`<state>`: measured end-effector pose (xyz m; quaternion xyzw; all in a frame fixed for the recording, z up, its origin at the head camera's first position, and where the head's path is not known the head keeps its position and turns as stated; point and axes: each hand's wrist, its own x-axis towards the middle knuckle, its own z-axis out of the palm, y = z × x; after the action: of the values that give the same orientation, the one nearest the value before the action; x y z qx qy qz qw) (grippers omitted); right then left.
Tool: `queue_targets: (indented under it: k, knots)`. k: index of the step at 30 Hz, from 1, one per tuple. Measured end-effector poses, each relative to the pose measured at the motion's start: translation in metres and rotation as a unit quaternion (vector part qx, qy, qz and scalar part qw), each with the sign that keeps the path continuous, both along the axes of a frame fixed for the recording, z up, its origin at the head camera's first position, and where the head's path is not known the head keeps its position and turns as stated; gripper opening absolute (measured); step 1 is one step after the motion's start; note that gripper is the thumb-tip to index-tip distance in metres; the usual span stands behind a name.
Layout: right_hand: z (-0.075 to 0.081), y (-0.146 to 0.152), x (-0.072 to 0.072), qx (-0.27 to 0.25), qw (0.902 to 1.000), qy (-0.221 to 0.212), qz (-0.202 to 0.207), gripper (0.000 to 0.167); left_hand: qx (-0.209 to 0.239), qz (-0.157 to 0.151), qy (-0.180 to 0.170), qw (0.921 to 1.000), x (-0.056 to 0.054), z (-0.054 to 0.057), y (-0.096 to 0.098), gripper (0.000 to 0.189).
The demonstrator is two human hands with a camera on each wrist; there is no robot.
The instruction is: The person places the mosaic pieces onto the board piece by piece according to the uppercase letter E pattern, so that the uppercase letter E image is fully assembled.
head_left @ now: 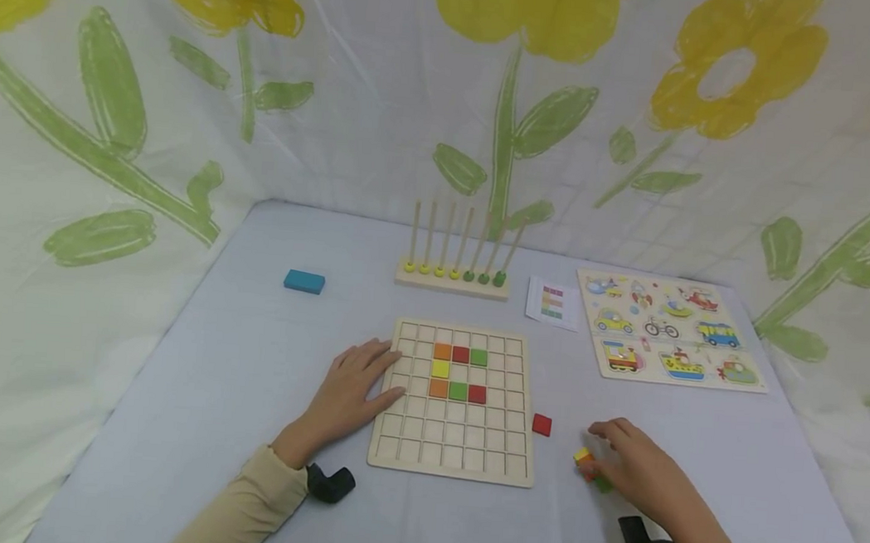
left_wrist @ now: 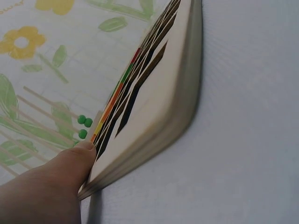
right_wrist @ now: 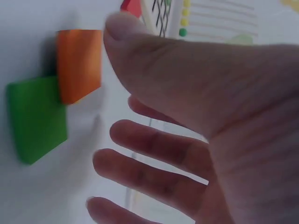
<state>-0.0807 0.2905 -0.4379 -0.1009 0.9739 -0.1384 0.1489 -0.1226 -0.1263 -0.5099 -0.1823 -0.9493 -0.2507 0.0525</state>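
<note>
A wooden grid board (head_left: 454,451) lies on the table with several coloured square tiles in its cells, among them a yellow tile (head_left: 440,369). My left hand (head_left: 349,389) rests along the board's left edge, fingers extended and thumb (left_wrist: 77,156) at the rim. To the right of the board, my right hand (head_left: 636,466) hovers over a small group of loose tiles, partly hiding them. From the right wrist, an orange tile (right_wrist: 80,65) and a green tile (right_wrist: 38,119) show beside the thumb; the fingers are spread loosely and grip nothing. A red tile (head_left: 541,425) lies just off the board's right edge.
Behind the board stands a peg rack (head_left: 451,284) with yellow and green beads. A pattern card (head_left: 554,304) and a picture puzzle board (head_left: 671,329) lie at the back right. A blue block (head_left: 304,282) sits at the back left. Flower-printed curtains surround the table.
</note>
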Motion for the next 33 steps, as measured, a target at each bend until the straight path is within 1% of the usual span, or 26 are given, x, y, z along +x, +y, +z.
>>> queue_targets:
  k: [3,4,6,11,14,17,22,29,33]
  knots:
    - [-0.004,0.005,0.007,-0.001,0.9999,-0.014,-0.010,0.050,0.002,-0.001,-0.001,1.0000,0.000,-0.001,0.000,0.059]
    - [-0.006,0.006,0.009,-0.004,0.9998,-0.013,-0.012,0.050,0.002,-0.001,-0.001,1.0000,0.000,0.000,0.000,0.059]
    - [-0.011,0.007,0.010,-0.007,0.9999,0.000,-0.011,0.044,0.001,0.000,-0.003,1.0000,0.000,0.000,0.000,0.059]
    - [-0.017,0.006,0.006,-0.006,0.9989,0.045,0.006,0.033,-0.002,0.003,-0.013,0.9999,-0.001,0.000,0.000,0.060]
    - [-0.018,0.004,0.003,-0.004,0.9987,0.049,0.008,0.032,0.000,0.004,-0.016,0.9999,0.000,0.000,0.001,0.060]
    - [-0.018,0.002,0.000,-0.004,0.9990,0.043,0.005,0.031,0.003,0.004,-0.015,0.9999,0.001,0.002,0.001,0.060]
    - [-0.019,-0.002,0.000,-0.004,0.9989,0.046,0.004,0.029,0.003,0.003,-0.014,0.9999,0.000,0.002,0.001,0.060]
    - [-0.024,-0.006,0.004,-0.022,0.9950,0.094,0.028,0.036,-0.001,0.002,-0.014,0.9999,0.000,0.001,0.000,0.060]
    - [-0.027,-0.010,0.007,-0.037,0.9926,0.107,0.044,0.036,0.000,0.000,-0.011,0.9999,0.000,0.000,0.000,0.060]
